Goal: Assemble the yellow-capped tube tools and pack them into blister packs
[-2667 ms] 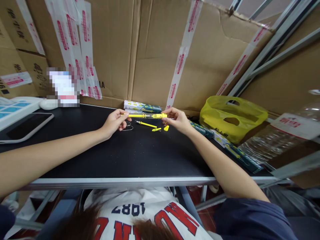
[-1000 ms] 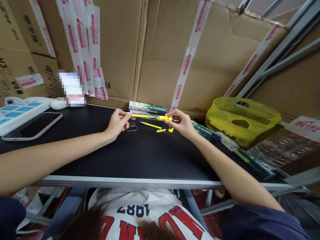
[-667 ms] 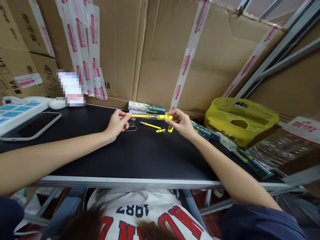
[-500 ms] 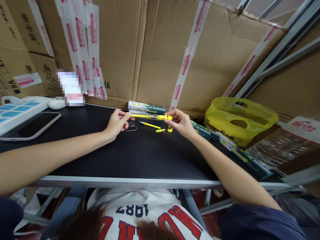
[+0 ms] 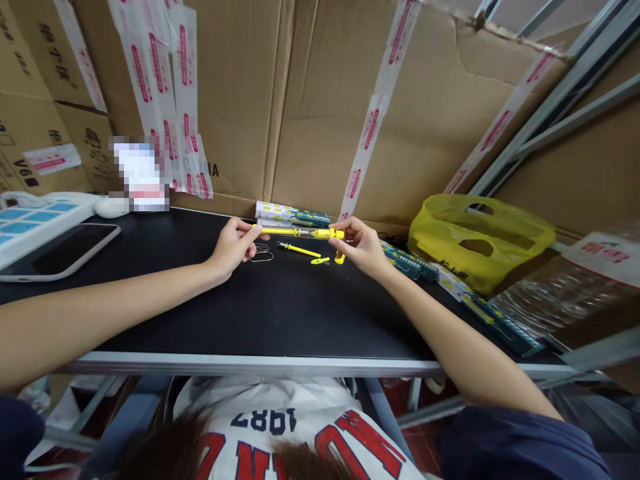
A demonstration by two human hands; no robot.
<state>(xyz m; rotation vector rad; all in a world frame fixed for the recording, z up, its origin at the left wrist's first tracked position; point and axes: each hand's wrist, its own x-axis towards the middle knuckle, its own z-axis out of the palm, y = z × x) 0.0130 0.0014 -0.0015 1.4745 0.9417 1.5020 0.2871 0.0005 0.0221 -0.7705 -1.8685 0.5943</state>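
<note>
Level above the black table, a slim yellow tool [image 5: 303, 233] with a clear and metal middle spans between both hands. My left hand [image 5: 234, 250] pinches its left end, and my right hand [image 5: 364, 247] pinches the thicker yellow right end. Just below it on the table lie a second yellow rod [image 5: 299, 249] with a dark metal tip, a small yellow clip [image 5: 320, 261] beside a tiny spring, and a small yellow piece [image 5: 340, 258] near my right fingers. Bent metal wire [image 5: 262, 253] rests by my left fingertips.
Printed boxes [image 5: 293, 215] lie against the cardboard wall, with more packages [image 5: 500, 323] along the right. A yellow plastic bag [image 5: 480, 240] stands at the right. On the left are a phone [image 5: 63, 252], a white power strip [image 5: 37, 223] and a blurred upright screen [image 5: 143, 175].
</note>
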